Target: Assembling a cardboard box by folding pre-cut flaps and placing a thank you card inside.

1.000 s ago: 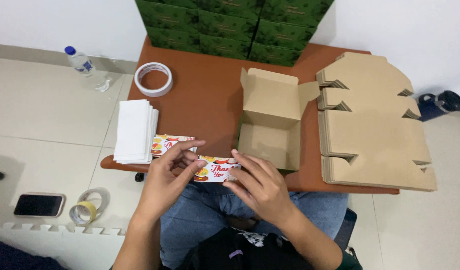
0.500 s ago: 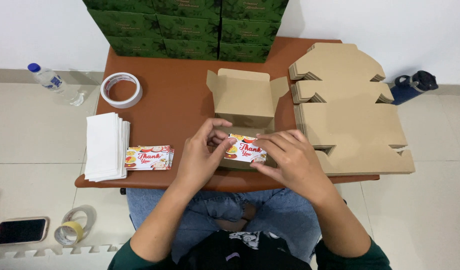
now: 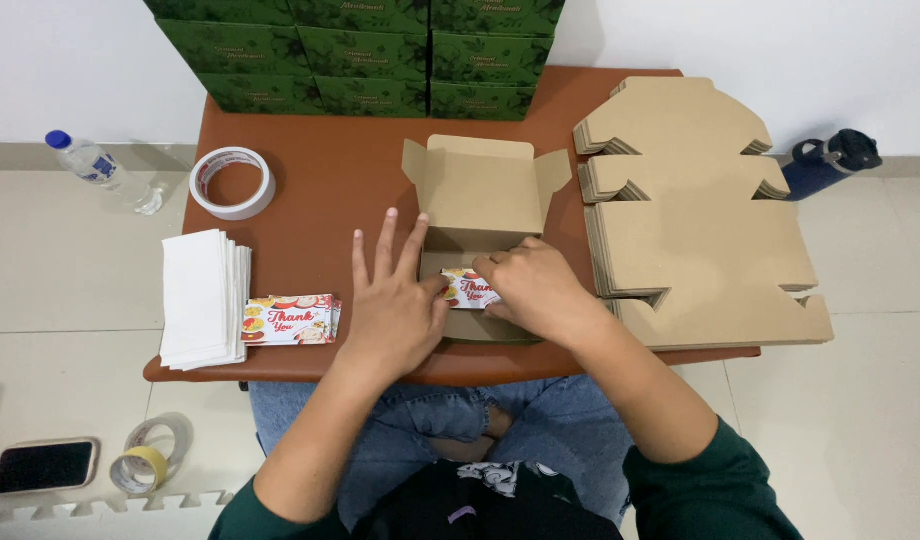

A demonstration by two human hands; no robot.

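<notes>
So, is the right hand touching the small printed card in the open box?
Touching. The head view shows the right hand fingers resting on the small printed card, partly covering it inside the open cardboard box.

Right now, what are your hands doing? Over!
Left hand and right hand both pinching a card inside the open box. More cards at left. Nothing blocking.

An open brown cardboard box (image 3: 480, 215) holds a colourful card (image 3: 470, 289); green boxes (image 3: 365, 55) stack behind it, flat brown blanks (image 3: 695, 215) lie right, more cards (image 3: 288, 320) left.
</notes>
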